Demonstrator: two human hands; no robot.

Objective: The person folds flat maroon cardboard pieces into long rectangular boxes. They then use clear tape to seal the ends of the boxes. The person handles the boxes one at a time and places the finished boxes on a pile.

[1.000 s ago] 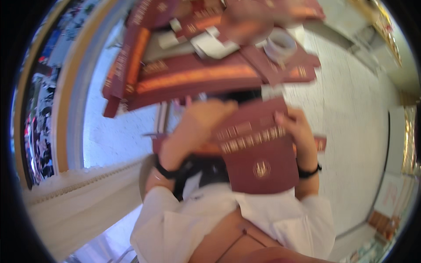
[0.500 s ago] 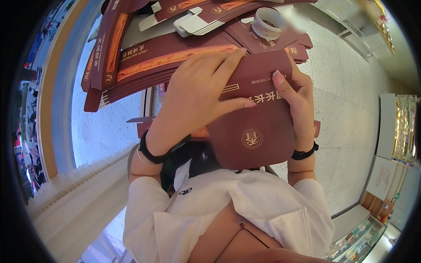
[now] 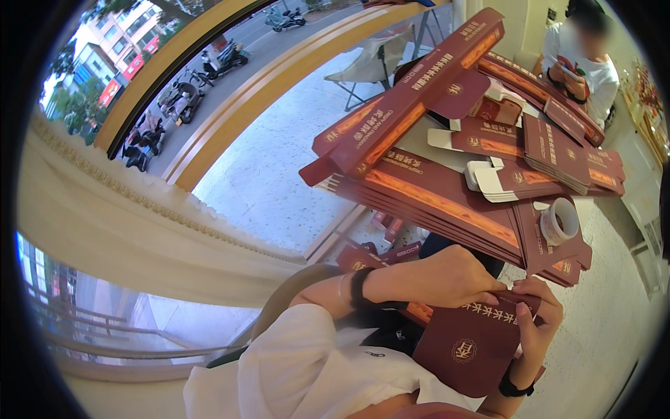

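A dark red cardboard carton (image 3: 453, 349) with a rounded flap and a gold round emblem lies over my lap. My left hand (image 3: 457, 279) reaches across it, fingers closed on its upper edge. At the right end of that edge, my right hand (image 3: 541, 318) grips the carton, its thumb on the front face and its fingers behind. The two hands nearly touch at the fingertips. Just beyond them is a stack of flat dark red cartons (image 3: 447, 209) with orange stripes. A roll of tape (image 3: 560, 221) stands on the near right end of the stack.
A long dark red box (image 3: 412, 91) lies across the far left of the pile. White-flapped cartons (image 3: 495, 183) and a small stack of dark red sheets (image 3: 556, 155) lie on top. Behind sits a person (image 3: 583, 70) in white. A folding chair (image 3: 380, 66) and a curtain (image 3: 160, 216) are at the left.
My view has swung up and left, so the window, street and seated person now show. My left hand has moved from the carton's face to its upper edge, beside the right hand.
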